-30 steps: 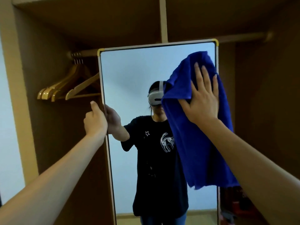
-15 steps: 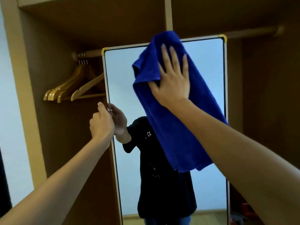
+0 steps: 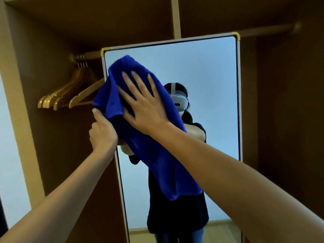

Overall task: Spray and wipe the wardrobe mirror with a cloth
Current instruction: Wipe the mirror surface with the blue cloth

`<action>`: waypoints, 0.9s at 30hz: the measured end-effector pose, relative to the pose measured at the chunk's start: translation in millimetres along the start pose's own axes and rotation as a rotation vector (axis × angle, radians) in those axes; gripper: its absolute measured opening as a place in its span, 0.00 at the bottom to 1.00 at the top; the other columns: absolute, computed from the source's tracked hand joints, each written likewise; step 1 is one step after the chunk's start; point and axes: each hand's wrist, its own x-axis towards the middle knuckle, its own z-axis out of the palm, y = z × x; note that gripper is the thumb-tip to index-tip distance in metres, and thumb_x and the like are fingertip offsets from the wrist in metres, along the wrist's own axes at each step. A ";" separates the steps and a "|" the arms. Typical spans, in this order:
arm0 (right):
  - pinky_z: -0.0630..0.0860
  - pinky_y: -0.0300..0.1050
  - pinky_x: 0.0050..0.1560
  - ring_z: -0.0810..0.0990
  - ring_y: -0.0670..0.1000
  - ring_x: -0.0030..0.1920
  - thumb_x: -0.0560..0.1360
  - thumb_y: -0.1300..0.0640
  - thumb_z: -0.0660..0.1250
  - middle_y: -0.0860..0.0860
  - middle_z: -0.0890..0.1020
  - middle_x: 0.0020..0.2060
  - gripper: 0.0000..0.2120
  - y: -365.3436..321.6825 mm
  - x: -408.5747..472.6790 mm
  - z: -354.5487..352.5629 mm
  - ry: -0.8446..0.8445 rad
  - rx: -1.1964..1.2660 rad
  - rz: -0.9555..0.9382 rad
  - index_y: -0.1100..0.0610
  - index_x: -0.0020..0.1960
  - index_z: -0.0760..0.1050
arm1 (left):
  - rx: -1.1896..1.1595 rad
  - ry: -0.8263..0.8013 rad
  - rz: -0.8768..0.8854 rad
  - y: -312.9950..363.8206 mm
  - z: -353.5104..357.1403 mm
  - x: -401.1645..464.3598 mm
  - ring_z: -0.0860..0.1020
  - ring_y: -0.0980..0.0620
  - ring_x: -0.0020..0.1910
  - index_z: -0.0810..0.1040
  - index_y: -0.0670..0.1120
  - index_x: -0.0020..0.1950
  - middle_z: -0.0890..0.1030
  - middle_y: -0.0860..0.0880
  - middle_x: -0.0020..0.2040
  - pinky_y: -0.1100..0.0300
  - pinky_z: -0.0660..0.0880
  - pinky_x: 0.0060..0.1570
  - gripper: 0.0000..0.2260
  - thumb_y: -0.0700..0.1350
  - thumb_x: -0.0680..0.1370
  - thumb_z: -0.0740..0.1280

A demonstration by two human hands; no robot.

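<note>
bare forearms reach in from the bottom corners toward the glass. the right hand [image 3: 145, 106] lies flat with its fingers straight and spread, pressing a blue cloth [image 3: 149, 137] against the upper left part of the wardrobe mirror [image 3: 210, 81]; its grip is apart, palm on the fabric, nothing curled around it. the cloth bunches above the fingertips near the mirror's top left corner and hangs down in a long fold to a point below the right forearm, with one fold spilling past the left edge of the frame. the left hand [image 3: 102, 133] sits at that left edge, just below the bunched cloth, fingers curled round the frame with the thumb pointing up, so its grip is clamped on the mirror's side. the mirror stands upright inside an open brown wardrobe [image 3: 43, 41] and reflects a person in a dark shirt wearing a headset. behind and to the left, several wooden hangers [image 3: 68, 95] hang from a rail [image 3: 87, 55] under the top shelf.
</note>
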 end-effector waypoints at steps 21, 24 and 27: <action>0.48 0.58 0.77 0.52 0.54 0.78 0.81 0.54 0.55 0.55 0.56 0.78 0.27 45.5 -110.3 -10.6 0.029 0.155 0.204 0.54 0.78 0.55 | 0.077 -0.379 0.645 -28.2 22.2 -68.6 0.73 0.61 0.58 0.55 0.44 0.77 0.71 0.53 0.63 0.73 0.70 0.57 0.38 0.40 0.74 0.73; 0.47 0.57 0.77 0.50 0.53 0.79 0.83 0.52 0.51 0.54 0.55 0.79 0.25 47.1 -118.6 -15.0 0.011 0.219 0.242 0.52 0.79 0.54 | 0.135 -0.322 0.657 -12.6 26.8 -62.7 0.76 0.53 0.49 0.71 0.43 0.67 0.73 0.50 0.53 0.66 0.73 0.50 0.20 0.39 0.76 0.69; 0.44 0.54 0.78 0.48 0.50 0.79 0.84 0.47 0.50 0.50 0.53 0.79 0.25 49.7 -128.5 -20.7 -0.007 0.302 0.318 0.48 0.79 0.52 | 0.021 -0.421 0.502 0.4 28.8 -65.7 0.75 0.62 0.42 0.75 0.46 0.54 0.73 0.50 0.49 0.68 0.72 0.44 0.05 0.45 0.79 0.66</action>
